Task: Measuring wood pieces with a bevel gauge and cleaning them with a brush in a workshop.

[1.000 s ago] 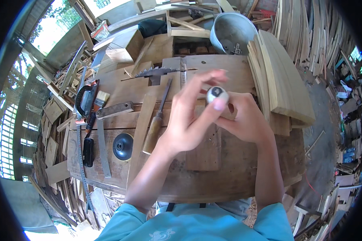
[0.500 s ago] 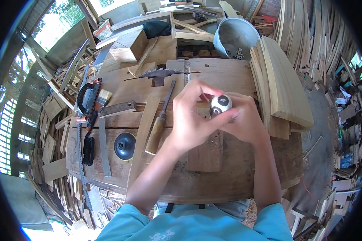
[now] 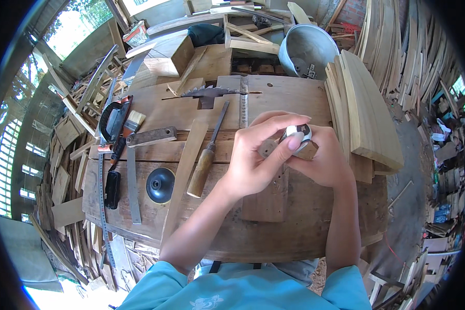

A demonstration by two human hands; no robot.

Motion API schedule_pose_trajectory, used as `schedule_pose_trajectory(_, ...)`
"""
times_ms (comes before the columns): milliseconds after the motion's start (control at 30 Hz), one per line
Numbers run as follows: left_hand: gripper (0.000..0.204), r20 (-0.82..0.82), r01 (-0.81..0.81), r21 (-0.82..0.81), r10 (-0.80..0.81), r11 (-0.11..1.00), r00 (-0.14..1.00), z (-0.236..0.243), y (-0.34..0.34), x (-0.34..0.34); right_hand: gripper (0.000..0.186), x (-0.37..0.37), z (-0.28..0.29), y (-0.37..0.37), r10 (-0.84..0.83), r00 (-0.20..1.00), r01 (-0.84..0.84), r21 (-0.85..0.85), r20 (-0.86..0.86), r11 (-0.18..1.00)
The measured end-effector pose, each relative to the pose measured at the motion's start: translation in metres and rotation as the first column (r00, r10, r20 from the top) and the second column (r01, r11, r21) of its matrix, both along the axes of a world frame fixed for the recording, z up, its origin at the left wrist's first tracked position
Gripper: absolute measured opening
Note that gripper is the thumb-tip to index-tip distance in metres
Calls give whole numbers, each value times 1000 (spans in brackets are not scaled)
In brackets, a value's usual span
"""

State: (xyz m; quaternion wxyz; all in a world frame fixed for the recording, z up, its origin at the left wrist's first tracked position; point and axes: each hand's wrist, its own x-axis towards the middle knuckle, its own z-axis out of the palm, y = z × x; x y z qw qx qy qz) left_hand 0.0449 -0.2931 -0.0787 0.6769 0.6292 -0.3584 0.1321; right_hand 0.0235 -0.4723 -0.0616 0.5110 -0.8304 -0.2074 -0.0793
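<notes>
small white-and-black object [image 3: 298, 133]: held between the two hands, above the wooden workbench [image 3: 341, 222]. left hand [image 3: 256, 155]: curved into a ring, with thumb pressed to the near side of the object and fingers bent over the far side, thus pinching it. right hand [image 3: 328, 163]: curled inward beside the same object, from the right; contact partly hidden, so cannot tell whether clamped or merely steadying.

below the hands, flat on the workbench: a rectangular board [image 3: 263, 206]. to the left of the board, in order: a chisel [image 3: 203, 168] with wooden handle nearest the body and blade directed away; a long wood strip [image 3: 192, 150]; a round black disc [image 3: 160, 185]; a narrow metal strip [image 3: 134, 191]; a marked measuring strip [image 3: 103, 204], extending past the near edge.

farther back on the left: a brush [image 3: 135, 121] with pale bristles, just beside a black-handled tool [image 3: 116, 121]. at rear centre: a toothed saw blade [image 3: 210, 92], at an opening in the bench top. at rear right: a blue-grey bucket [image 3: 315, 49], just beyond stacked boards [image 3: 369, 113].
</notes>
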Motion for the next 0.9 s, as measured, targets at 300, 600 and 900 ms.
schedule_pose_trajectory(300, 39, 238, -333, 92, 304, 938, 923, 2, 3, 2, 37, 6, -18, 8, -36, 995, 43, -75, 92, 996)
schedule_pose_trajectory(600, 43, 313, -546, 158, 483, 823, 818, 5, 2, -9, 40, 5, -15, 10, -76, 997, 75, -47, -9, 996)
schedule_pose_trajectory(900, 32, 322, -221, 185, 153, 957, 934, 11, 7, 0, 48, 3, -11, 7, 48, 998, -44, 137, -31, 990)
